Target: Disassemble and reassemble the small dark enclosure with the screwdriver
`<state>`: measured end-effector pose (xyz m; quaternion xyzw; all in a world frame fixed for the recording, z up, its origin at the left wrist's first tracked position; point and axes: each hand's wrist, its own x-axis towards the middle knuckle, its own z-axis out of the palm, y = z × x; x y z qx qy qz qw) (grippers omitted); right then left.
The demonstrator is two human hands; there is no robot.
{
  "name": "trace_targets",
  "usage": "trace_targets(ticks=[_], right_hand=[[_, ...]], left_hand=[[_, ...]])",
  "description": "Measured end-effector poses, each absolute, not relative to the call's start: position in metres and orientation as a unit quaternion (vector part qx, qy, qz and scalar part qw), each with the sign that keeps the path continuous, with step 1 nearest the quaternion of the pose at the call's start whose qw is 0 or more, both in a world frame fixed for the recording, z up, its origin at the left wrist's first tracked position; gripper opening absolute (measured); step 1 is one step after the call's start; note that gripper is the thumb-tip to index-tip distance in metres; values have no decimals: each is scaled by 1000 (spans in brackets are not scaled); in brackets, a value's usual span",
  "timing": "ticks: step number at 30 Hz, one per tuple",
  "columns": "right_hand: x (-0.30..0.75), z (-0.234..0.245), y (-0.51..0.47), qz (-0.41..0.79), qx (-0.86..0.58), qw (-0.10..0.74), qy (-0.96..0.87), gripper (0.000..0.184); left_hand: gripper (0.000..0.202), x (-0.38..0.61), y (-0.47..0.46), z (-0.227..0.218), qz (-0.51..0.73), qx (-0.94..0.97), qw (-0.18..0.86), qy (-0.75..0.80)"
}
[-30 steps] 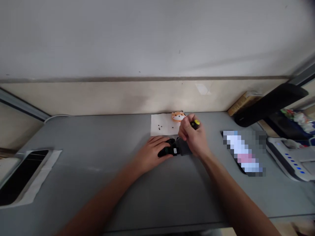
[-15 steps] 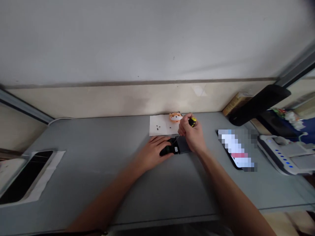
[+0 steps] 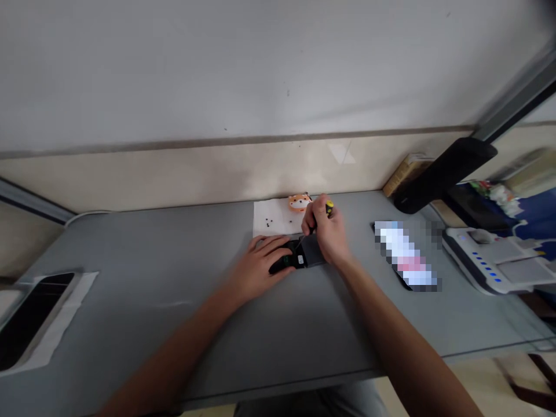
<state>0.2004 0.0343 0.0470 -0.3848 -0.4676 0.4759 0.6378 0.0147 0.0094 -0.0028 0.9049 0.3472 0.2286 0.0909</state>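
A small black device (image 3: 292, 260) with a grey plate (image 3: 311, 250) lies on the grey table (image 3: 174, 301) near its back edge. My left hand (image 3: 260, 267) lies flat over the device's left end, fingers pressed down on it. My right hand (image 3: 325, 231) is closed round a small screwdriver (image 3: 329, 208) with a yellow and black handle, its tip pointing down at the device. Behind them a white paper (image 3: 273, 217) carries several tiny dark screws (image 3: 269, 222) and an orange animal figure (image 3: 299, 202).
A phone with a lit screen (image 3: 406, 255) lies to the right. Farther right sit a white device with blue lights (image 3: 486, 260) and a black angled panel (image 3: 443, 174). A dark phone on white paper (image 3: 30, 315) is at the far left. A wall backs the table.
The view has shifted, so everything sits a little left and higher in the picture. Both hands stay on the device and screwdriver; the right hand's grip looks slightly turned.
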Motion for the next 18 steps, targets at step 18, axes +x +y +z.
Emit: trace_targets(ticks=[18], right_hand=[[227, 42, 40, 188, -631, 556, -508, 55]], left_hand=[[27, 13, 4, 9, 256, 893, 90, 360]])
